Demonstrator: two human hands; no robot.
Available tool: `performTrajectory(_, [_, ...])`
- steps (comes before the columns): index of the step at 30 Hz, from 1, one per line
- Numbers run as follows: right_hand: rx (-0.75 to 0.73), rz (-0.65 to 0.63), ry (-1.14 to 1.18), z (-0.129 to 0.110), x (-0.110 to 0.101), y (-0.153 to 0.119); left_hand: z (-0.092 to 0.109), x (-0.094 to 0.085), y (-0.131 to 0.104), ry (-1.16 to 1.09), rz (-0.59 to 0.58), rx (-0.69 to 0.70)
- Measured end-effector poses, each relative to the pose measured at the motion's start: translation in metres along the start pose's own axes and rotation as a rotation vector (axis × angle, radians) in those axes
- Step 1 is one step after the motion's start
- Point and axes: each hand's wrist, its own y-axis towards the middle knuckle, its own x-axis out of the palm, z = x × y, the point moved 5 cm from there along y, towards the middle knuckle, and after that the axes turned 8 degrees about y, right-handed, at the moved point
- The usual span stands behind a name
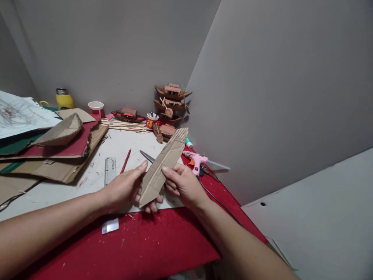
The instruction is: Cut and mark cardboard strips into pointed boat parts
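A long brown cardboard piece [164,165], pointed at its lower end and ridged at the top, is held slantwise above the table. My left hand [135,186] grips its lower left edge, fingers beneath and thumb along the side. On the right, my right hand [183,182] pinches the piece with the thumb on top. Behind the cardboard lie scissors [147,156], partly hidden. A red pencil [126,160] and a clear ruler [110,171] rest left of them; my left forearm crosses over the ruler.
Stacked cardboard sheets [67,171] with a folded cardboard boat shape [62,130] fill the left. Model boats [171,103], thin sticks [125,125], a yellow jar [64,99] and paper cups [96,109] stand behind. A pink glue gun [196,160] lies right, on red cloth [145,249].
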Motion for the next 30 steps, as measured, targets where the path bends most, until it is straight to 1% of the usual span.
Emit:
performTrajectory(3, [0.032,-0.049,0.010,0.002,0.004,-0.001,-0.006,0.005,0.000,-0.103,-0.088,-0.049])
performTrajectory(5, [0.052,-0.083,0.009,0.003,0.006,-0.002,-0.005,0.010,-0.001,-0.134,-0.128,-0.050])
performTrajectory(9, [0.060,-0.153,-0.025,0.006,0.009,-0.004,-0.001,0.014,-0.006,-0.143,-0.123,-0.026])
performTrajectory(13, [0.090,-0.155,-0.091,0.011,0.008,-0.003,0.002,0.015,-0.007,-0.149,-0.122,-0.001])
performTrajectory(14, [0.086,-0.143,-0.115,0.012,0.007,-0.003,0.002,0.015,-0.007,-0.156,-0.115,0.003])
performTrajectory(16, [0.025,-0.082,-0.169,0.009,0.005,-0.003,0.001,0.012,-0.006,-0.169,-0.083,-0.003])
performTrajectory(18, [-0.090,0.012,-0.218,0.002,0.002,-0.005,0.000,0.007,-0.004,-0.172,-0.034,-0.027])
performTrajectory(20, [-0.186,0.070,-0.245,-0.006,0.001,-0.010,-0.002,0.002,-0.002,-0.165,0.032,-0.049])
performTrajectory(22, [-0.215,0.046,-0.260,-0.011,0.006,-0.017,-0.003,-0.003,-0.001,-0.142,0.098,-0.057])
performTrajectory(24, [-0.189,-0.035,-0.274,-0.012,0.014,-0.023,-0.002,-0.006,0.000,-0.113,0.143,-0.047])
performTrajectory(27, [-0.145,-0.152,-0.292,-0.010,0.024,-0.028,-0.001,-0.008,0.001,-0.074,0.169,-0.008])
performTrajectory(30, [-0.136,-0.168,-0.322,-0.005,0.023,-0.028,-0.001,-0.010,0.001,-0.031,0.180,0.026])
